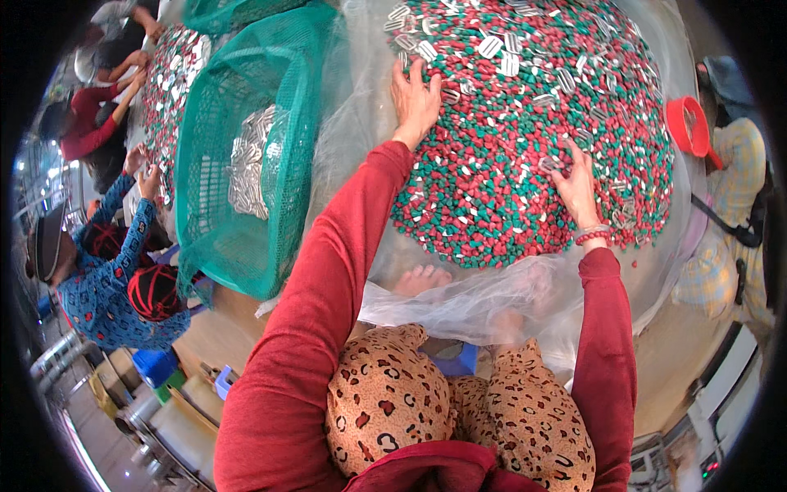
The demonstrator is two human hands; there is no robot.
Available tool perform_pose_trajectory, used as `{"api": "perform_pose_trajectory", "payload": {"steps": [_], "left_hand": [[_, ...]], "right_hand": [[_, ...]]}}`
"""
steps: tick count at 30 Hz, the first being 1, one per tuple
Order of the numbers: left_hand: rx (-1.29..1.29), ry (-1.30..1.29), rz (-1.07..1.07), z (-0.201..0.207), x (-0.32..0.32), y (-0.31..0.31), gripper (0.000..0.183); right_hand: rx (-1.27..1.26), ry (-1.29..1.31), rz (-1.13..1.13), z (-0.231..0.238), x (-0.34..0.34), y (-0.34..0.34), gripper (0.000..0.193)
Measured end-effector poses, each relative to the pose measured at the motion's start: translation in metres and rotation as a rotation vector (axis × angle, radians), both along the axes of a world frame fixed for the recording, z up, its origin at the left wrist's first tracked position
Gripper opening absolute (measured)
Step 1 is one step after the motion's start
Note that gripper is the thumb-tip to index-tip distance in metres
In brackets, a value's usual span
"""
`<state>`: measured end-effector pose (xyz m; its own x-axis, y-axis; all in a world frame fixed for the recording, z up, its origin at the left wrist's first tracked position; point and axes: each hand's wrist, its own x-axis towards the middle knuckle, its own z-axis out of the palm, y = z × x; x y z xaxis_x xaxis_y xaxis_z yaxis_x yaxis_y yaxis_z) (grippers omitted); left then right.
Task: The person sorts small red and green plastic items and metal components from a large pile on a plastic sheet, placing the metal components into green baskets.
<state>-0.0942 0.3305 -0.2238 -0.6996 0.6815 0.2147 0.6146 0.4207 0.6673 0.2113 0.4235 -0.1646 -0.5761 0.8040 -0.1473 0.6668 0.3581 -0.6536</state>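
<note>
A wide heap of small red, green and white pebble-like pieces [508,197] lies on clear plastic sheeting, with shiny slotted oval metal pieces [490,47] scattered over it. At the heap's left edge rests my left hand [416,105], its fingers spread among the small pieces, close to a few of the metal ones. My right hand [579,187] reaches into the middle right of the heap. Its thumb and fingers are apart, and a slotted metal piece [548,165] lies by the thumb tip; no grip on it shows.
Left of the heap stands a green mesh-lined basket [190,176] holding a mound of metal pieces [252,164]. A red round container [689,125] is at the right edge. Co-workers [123,271] sit around another heap [174,74] at far left; another person [734,189] sits at right.
</note>
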Motion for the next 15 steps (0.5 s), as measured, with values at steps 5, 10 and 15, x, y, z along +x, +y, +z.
{"api": "perform_pose_trajectory", "payload": {"steps": [5, 10, 15], "left_hand": [[0.060, -0.151, -0.199, 0.019, 0.043, -0.022, 0.036], [-0.054, -0.302, -0.504, 0.045, 0.075, -0.040, 0.034], [-0.153, -0.552, -0.721, 0.069, 0.089, -0.055, 0.029]], "right_hand": [[-0.173, 0.200, 0.118, -0.009, -0.020, -0.027, 0.060], [-0.454, 0.309, 0.086, -0.005, -0.039, -0.060, 0.069], [-0.917, 0.553, -0.169, 0.008, -0.028, -0.085, 0.042]]}}
